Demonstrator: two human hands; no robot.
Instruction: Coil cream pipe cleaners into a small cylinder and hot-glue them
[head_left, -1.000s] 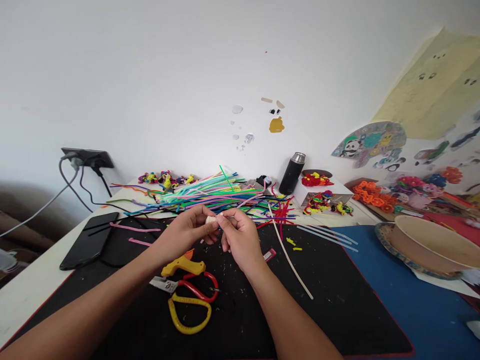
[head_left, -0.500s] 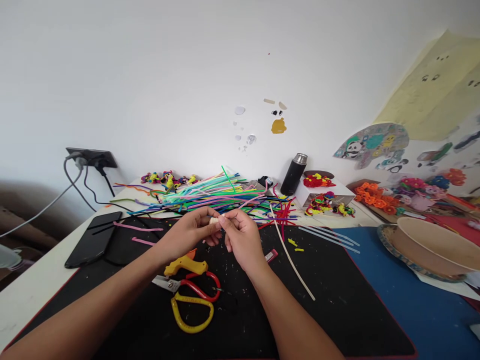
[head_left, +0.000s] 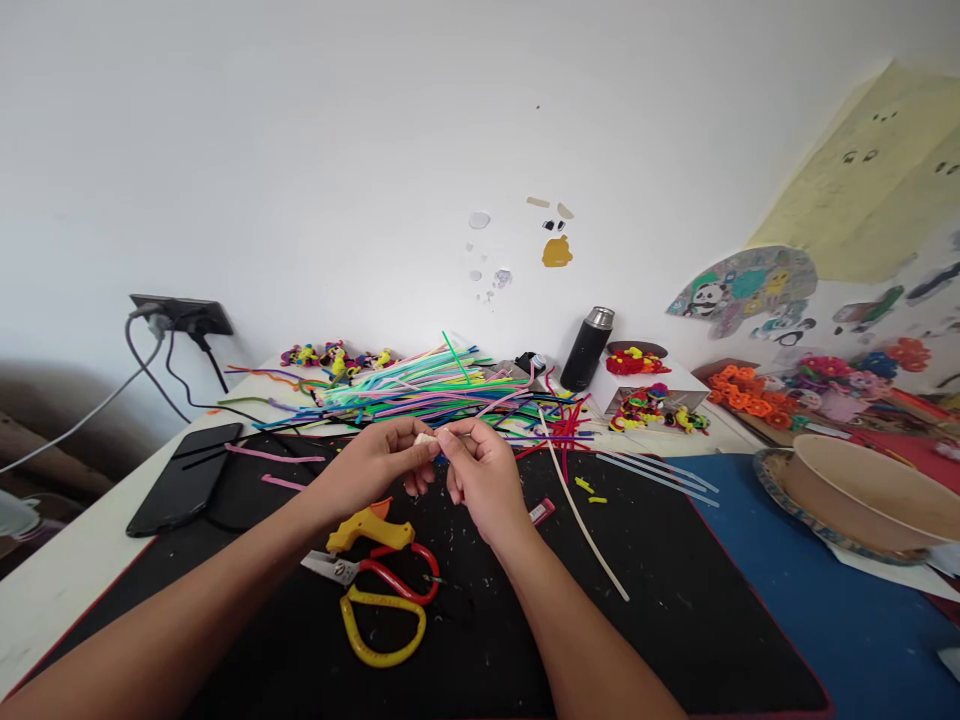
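Between the fingertips of both hands is a small cream-white piece [head_left: 425, 439], mostly covered by the fingers. My left hand [head_left: 386, 458] pinches it from the left, thumb against forefinger. From the right, my right hand [head_left: 480, 468] closes thumb and forefinger on the same piece. Both hands are above the black mat [head_left: 645, 640]. Below my left hand lie a yellow tool [head_left: 371, 530] with an orange part and scissors [head_left: 384, 628] with red and yellow handles. A cream pipe cleaner [head_left: 583, 522] lies to the right of my right hand.
Behind the hands lies a heap of coloured pipe cleaners [head_left: 427, 390]. A black phone [head_left: 186, 478] is at the left. A black bottle [head_left: 587, 352] stands by a white box [head_left: 675, 382]. At the right are a bowl [head_left: 877, 490] and orange flowers [head_left: 754, 397].
The fingers have shifted slightly around the small cream-white piece, and a little more of it shows. Otherwise the scene looks nearly the same.
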